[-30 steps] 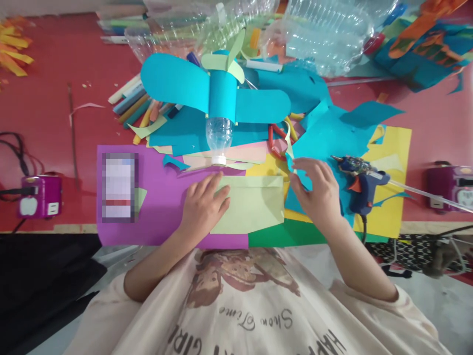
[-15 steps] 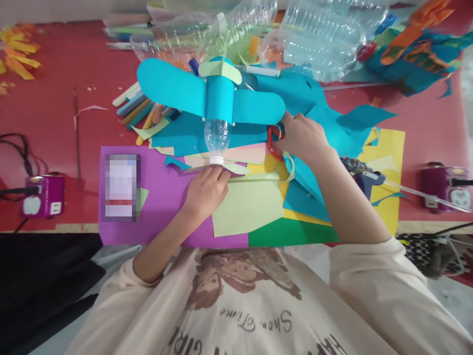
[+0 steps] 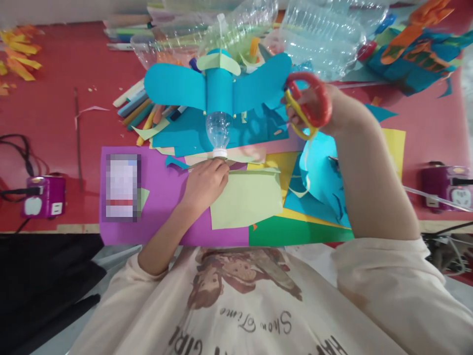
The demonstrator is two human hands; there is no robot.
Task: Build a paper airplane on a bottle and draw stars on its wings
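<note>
My left hand [image 3: 207,182] has its fingers curled at the white cap of a clear plastic bottle [image 3: 218,129]. Around the bottle's body is a blue paper sleeve [image 3: 219,91], with a rounded blue paper wing on each side and a pale green strip at the far end. My right hand [image 3: 336,111] holds scissors [image 3: 320,106] with red and yellow handles, raised beside the right-hand wing. Their grey blade points away, partly behind that wing. Under my left hand lies a piece of pale green paper [image 3: 247,199].
Blue paper scraps [image 3: 321,172] lie on the right over purple [image 3: 162,197], yellow and green sheets. Several markers [image 3: 135,106] are left of the bottle. Clear plastic bottles [image 3: 314,39] crowd the back. A phone-like blurred object [image 3: 121,187] and purple boxes [image 3: 42,196] with cables lie at the sides.
My right hand has lifted the scissors from the paper scraps, up and away from me. The right wing now bends upward. The bottle and my left hand have shifted only slightly.
</note>
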